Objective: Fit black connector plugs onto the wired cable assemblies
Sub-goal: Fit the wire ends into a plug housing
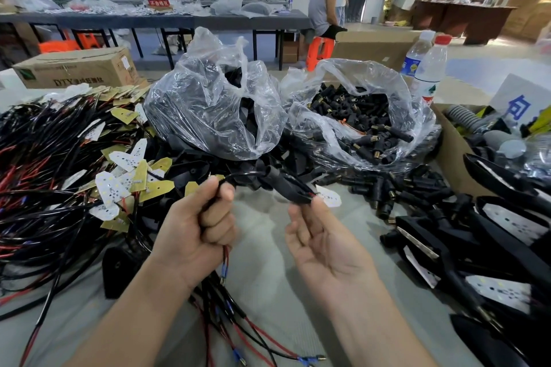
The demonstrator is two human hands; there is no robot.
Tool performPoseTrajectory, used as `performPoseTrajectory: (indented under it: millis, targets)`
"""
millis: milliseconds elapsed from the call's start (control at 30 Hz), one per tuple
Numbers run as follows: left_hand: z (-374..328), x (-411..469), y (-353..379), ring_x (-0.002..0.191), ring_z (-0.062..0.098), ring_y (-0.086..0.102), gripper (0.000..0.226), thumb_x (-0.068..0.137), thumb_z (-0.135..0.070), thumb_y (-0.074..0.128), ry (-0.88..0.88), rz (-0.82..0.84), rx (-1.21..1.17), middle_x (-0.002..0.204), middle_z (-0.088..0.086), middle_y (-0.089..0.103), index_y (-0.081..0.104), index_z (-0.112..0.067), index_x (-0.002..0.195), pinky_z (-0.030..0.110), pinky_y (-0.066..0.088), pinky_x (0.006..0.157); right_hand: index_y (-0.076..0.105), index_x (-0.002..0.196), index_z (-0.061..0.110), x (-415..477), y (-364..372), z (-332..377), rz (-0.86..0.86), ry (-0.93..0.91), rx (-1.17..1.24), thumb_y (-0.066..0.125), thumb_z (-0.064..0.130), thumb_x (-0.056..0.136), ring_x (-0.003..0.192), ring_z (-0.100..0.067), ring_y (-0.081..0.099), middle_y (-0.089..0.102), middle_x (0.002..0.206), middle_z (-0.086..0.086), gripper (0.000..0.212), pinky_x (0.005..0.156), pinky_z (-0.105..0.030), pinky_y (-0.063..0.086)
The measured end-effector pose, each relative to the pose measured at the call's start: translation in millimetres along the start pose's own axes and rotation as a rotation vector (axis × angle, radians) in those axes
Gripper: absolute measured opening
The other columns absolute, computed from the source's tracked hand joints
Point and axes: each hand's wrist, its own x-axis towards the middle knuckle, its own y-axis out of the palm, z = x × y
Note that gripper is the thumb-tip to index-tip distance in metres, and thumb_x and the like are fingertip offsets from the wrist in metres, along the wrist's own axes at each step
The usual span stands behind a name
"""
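Observation:
My left hand (198, 226) is closed around a black cable (238, 177) whose red and black wire ends hang below the fist. A black connector plug (287, 186) sits on that cable near a small white LED board (329, 197). My right hand (323, 240) is palm up, with its fingertips touching the plug's lower end. Loose black plugs (357, 119) with brass ends fill a clear bag beyond my hands. A heap of wired assemblies (59, 164) lies at the left.
A second clear bag (208, 98) holds black parts. Finished black housings (477, 232) are piled at the right. Two water bottles (429, 68) and a cardboard box (74, 68) stand behind. People stand at a far table (149, 19).

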Motion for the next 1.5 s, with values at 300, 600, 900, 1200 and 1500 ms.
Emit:
performPoseTrajectory:
  millis: [300, 600, 900, 1200, 1500]
  targets:
    - [7.8, 7.4, -9.2, 0.038, 0.006, 0.014, 0.027, 0.082, -0.029, 0.064, -0.018, -0.271, 0.349, 0.048, -0.009, 0.019, 0.066, -0.011, 0.062, 0.02, 0.01, 0.037, 0.07, 0.092, 0.007, 5.5, -8.5, 27.0, -0.045, -0.273, -0.292, 0.066, 0.014, 0.095, 0.058, -0.014, 0.06, 0.073, 0.077, -0.009, 0.009, 0.053, -0.021, 0.053]
    - [22.6, 7.8, -2.4, 0.066, 0.002, 0.063, 0.024, 0.068, -0.032, 0.064, 0.018, -0.4, 1.14, 0.069, -0.009, 0.072, 0.082, -0.035, 0.083, 0.023, 0.047, 0.07, 0.069, 0.08, 0.01, 12.1, -17.8, 47.4, -0.125, -0.434, -0.399, 0.058, 0.019, 0.103, 0.053, -0.013, 0.057, 0.071, 0.074, -0.01, 0.027, 0.05, -0.019, 0.045]
    - [28.4, -1.3, 29.5, 0.105, -0.011, 0.063, 0.072, 0.069, -0.05, 0.08, 0.111, -0.041, 1.651, 0.111, -0.038, 0.067, 0.05, -0.056, 0.135, 0.029, 0.053, 0.096, 0.064, 0.079, 0.012, 9.5, -11.4, 35.1, -0.076, -0.514, -0.525, 0.058, 0.004, 0.101, 0.05, -0.009, 0.053, 0.07, 0.067, -0.009, 0.024, 0.047, -0.017, 0.045]
    - [23.0, -0.8, 30.6, 0.093, -0.021, 0.061, 0.068, 0.054, -0.05, 0.085, -0.017, 0.106, 1.59, 0.111, -0.046, 0.063, 0.059, -0.07, 0.113, 0.006, 0.043, 0.08, 0.064, 0.082, 0.012, 12.5, -16.4, 39.0, -0.152, -0.622, -0.595, 0.059, 0.005, 0.099, 0.063, -0.019, 0.061, 0.072, 0.067, -0.008, 0.019, 0.052, -0.02, 0.05]
    - [39.5, -1.0, 30.8, 0.068, 0.005, 0.065, 0.049, 0.074, -0.036, 0.082, 0.16, -0.3, 1.526, 0.074, -0.025, 0.071, 0.066, -0.048, 0.118, 0.024, 0.052, 0.065, 0.071, 0.069, 0.019, 5.2, -12.7, 45.6, -0.054, -0.508, -0.436, 0.069, 0.007, 0.093, 0.058, -0.005, 0.055, 0.067, 0.071, 0.002, 0.027, 0.058, -0.017, 0.043]
